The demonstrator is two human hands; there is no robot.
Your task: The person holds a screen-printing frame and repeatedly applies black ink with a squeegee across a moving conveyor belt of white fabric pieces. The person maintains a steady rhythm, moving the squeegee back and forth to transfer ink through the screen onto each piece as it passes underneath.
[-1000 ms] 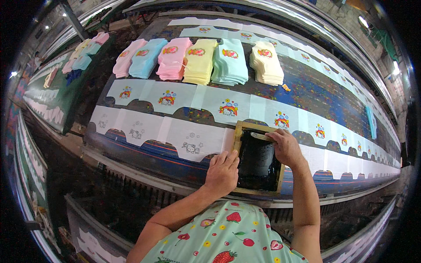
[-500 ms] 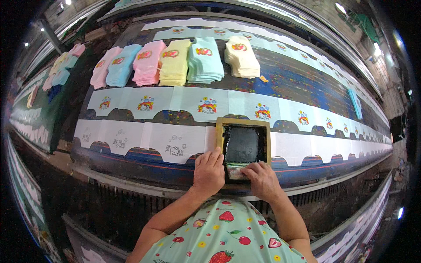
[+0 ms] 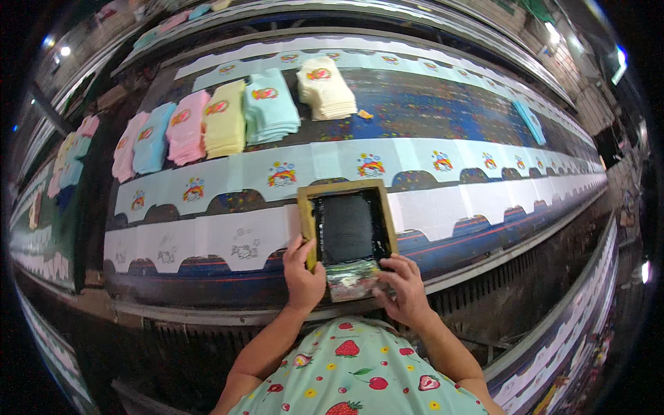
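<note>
Here the frame [image 3: 343, 185] is resting on the worktop [image 3: 449, 114], over the near row of white pieces [image 3: 430, 211], just right of the outlined prints [image 3: 243, 250], and the left hand [image 3: 303, 278] is gripping its left side, fingers pressing together around the wood. Across from it, the right hand [image 3: 402, 287] is curving its fingers, slightly apart, by the near right corner; whether they are pinching the blade [image 3: 353, 280], the blur is hiding. Good work here would be relying on that left grip, holding the frame flat and square while the blade is bearing evenly across its width. As a container, the frame is carrying glossy black ink [image 3: 380, 235] along its inner sides, the dark mesh [image 3: 348, 228] is showing between, and the blade is sitting at the near end.
</note>
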